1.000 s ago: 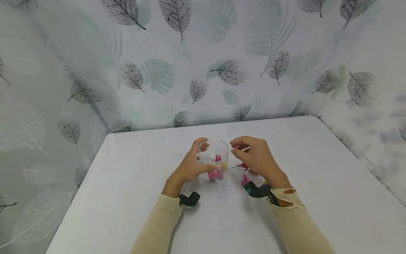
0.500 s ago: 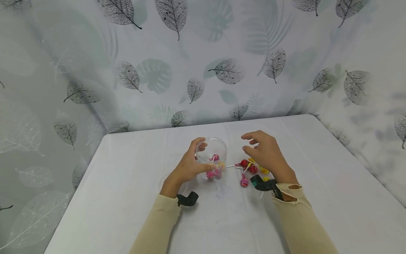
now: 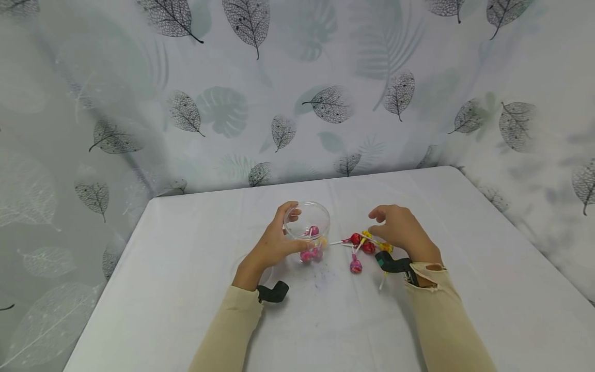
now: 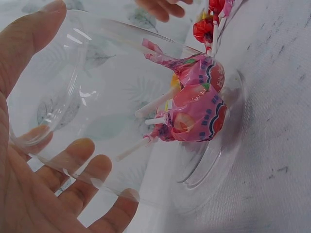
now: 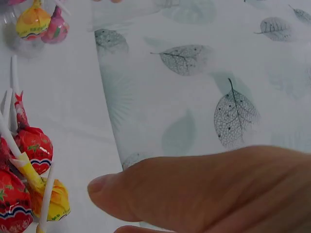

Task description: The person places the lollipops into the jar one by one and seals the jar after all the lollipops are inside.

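Note:
My left hand [image 3: 273, 244] grips a clear plastic jar [image 3: 319, 223] from its left side, thumb in front and fingers behind. Pink-wrapped lollipops [image 4: 199, 114] and a yellow one [image 5: 33, 22] lie at the bottom of the jar, which stands upright on the table. To the right is a loose pile with red lollipops [image 3: 369, 248], yellow lollipops [image 5: 57, 201] and a pink lollipop [image 3: 355, 266], their white sticks crossing. Over the far right side of this pile hovers my right hand [image 3: 402, 230], thumb and fingers apart and loosely bent, with nothing between them.
A clear round lid [image 3: 238, 266] lies on the white table [image 3: 186, 289], partly hidden under the left wrist. Leaf-patterned curtain [image 3: 223, 155] hangs behind the table's back edge and on both sides.
My right hand has moved away from the jar, first up and right, then down over the lollipop pile. My left hand keeps its grip on the jar.

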`<control>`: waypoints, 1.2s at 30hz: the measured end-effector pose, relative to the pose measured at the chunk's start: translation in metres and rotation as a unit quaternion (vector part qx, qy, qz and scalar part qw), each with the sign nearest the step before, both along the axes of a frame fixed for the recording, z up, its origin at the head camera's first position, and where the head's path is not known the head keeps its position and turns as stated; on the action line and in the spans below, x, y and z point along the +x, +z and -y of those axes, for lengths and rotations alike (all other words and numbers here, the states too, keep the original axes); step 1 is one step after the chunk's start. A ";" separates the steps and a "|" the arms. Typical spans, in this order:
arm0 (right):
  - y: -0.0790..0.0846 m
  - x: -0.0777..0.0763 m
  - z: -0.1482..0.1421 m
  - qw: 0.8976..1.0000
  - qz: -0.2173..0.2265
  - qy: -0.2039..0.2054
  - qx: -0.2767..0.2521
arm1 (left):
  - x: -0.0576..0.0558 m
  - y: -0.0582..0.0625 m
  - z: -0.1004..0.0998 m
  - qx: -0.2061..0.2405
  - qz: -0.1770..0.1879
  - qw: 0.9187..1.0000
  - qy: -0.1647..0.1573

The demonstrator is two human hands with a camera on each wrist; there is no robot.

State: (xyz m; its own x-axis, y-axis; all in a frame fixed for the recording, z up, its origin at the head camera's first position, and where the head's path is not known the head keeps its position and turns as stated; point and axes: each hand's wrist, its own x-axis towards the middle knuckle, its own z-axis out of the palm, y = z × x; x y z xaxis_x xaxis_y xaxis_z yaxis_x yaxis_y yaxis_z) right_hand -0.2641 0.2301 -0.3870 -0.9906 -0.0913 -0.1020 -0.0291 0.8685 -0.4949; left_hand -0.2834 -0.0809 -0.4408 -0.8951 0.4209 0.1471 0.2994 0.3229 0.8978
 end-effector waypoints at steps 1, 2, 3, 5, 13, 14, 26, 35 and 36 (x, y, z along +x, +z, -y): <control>-0.001 -0.001 -0.001 1.000 0.014 0.001 0.004 | 0.000 0.000 0.000 0.000 0.000 1.000 0.001; -0.002 -0.002 -0.002 1.000 0.027 0.003 0.005 | 0.000 0.000 0.000 0.000 0.000 1.000 0.001; -0.002 -0.002 -0.003 0.999 0.036 0.006 0.008 | 0.000 0.000 0.000 -0.001 0.000 1.000 0.002; -0.003 -0.003 -0.004 0.999 0.051 0.011 0.012 | 0.000 0.000 0.000 -0.001 0.001 1.000 0.004; -0.006 -0.003 -0.008 0.995 0.097 0.013 0.019 | 0.001 0.002 0.000 0.002 0.004 1.000 0.001; -0.007 -0.003 -0.008 0.994 0.104 0.011 0.021 | 0.001 0.002 0.000 0.004 0.004 1.000 0.000; -0.011 -0.005 -0.009 0.991 0.127 0.007 0.043 | 0.002 0.003 0.000 0.004 0.005 1.000 0.004; -0.010 -0.004 -0.008 0.991 0.123 0.008 0.053 | 0.001 0.002 -0.001 0.001 0.008 1.000 0.006; -0.010 -0.004 -0.008 0.991 0.118 0.006 0.056 | 0.001 0.002 -0.001 0.001 0.008 1.000 0.006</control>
State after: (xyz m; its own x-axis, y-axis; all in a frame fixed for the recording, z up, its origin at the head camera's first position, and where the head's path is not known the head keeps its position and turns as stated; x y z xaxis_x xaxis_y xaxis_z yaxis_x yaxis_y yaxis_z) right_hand -0.2678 0.2382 -0.3966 -0.9370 -0.0785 -0.3403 0.0643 0.9190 -0.3890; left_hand -0.2823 -0.0803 -0.4383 -0.9019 0.4106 0.1340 0.2821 0.3252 0.9026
